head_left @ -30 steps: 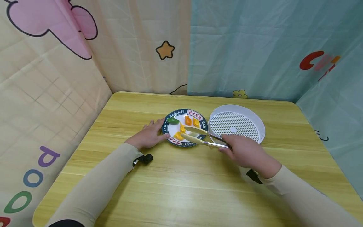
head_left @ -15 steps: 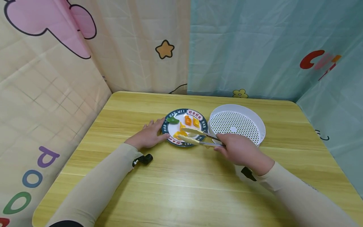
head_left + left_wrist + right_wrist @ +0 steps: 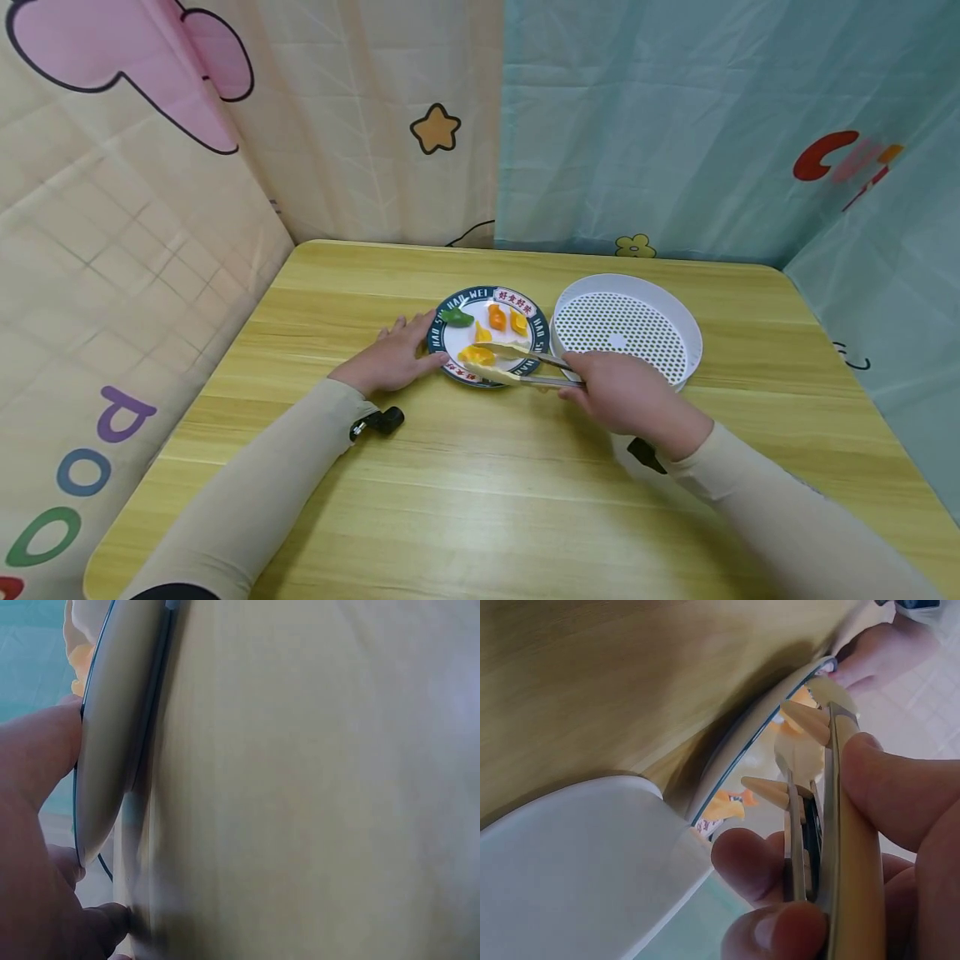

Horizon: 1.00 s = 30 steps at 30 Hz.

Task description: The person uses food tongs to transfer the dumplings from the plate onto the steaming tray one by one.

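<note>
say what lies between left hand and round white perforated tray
A round dark-rimmed white plate holding coloured pieces, with cream-tipped metal tongs partly over it, in the head view.

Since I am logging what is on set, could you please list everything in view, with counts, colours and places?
plate: one, white with dark printed rim, on the table
green piece: one, green, plate's far left
orange piece: one, orange, plate's far side
yellow pieces: three visible, yellow, on the plate; tongs may hide more
tongs: one, silver with cream tips, over the plate
perforated basket: one, white, right of the plate
table: one, yellowish wood-grain, below everything
backdrop: beige and blue-green, printed, around the table
wrist devices: two, black, at the wrists
sleeves: two, beige
left hand: one, touching plate's left edge
right hand: one, gripping tongs
</note>
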Motion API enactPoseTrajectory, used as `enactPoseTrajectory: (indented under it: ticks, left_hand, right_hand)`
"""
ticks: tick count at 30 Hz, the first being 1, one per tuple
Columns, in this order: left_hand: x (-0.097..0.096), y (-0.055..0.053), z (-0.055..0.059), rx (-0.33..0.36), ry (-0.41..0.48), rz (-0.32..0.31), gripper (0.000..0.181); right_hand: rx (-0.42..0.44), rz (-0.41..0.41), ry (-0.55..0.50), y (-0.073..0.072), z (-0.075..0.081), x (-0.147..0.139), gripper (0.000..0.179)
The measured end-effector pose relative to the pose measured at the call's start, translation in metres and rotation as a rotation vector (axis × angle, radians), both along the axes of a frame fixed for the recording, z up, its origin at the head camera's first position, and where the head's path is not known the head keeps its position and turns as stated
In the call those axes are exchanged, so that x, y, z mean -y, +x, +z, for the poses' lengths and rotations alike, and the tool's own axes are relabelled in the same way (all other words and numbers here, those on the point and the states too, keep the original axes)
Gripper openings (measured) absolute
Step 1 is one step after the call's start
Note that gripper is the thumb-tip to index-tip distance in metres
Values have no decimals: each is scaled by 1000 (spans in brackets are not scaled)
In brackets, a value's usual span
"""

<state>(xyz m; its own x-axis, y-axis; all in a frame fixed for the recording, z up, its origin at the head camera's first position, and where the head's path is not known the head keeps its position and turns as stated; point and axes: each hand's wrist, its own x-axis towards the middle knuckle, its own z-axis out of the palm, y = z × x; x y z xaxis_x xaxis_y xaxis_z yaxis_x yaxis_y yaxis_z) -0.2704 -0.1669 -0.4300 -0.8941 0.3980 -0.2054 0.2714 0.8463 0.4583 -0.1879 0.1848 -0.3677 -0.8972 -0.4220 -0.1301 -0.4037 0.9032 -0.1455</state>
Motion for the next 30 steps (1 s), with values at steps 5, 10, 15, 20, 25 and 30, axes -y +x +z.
enactPoseTrajectory:
  ticks: [5, 10, 15, 20, 25, 30]
  left_hand:
    - [-1, -1, -2, 4, -4, 5, 93]
    - [-1, -2, -3, 6, -3, 3, 93]
    - [-1, -3, -3, 1, -9, -2, 94]
    - [-1, -2, -1, 6, -15, 1, 94]
    - [-1, -2, 1, 12, -17, 2, 95]
    - [-1, -2, 2, 17, -9, 0, 96]
  right_hand:
    - [7, -18, 32, -1, 1, 3, 50]
    - [17, -32, 31, 0, 0, 1, 56]
    - [5, -31, -1, 4, 0, -4, 42]
    - [-67, -30, -98, 8, 9, -18, 19]
    - [-149, -69, -134, 7, 21, -48, 24]
    - [-132, -182, -118, 1, 20, -80, 39]
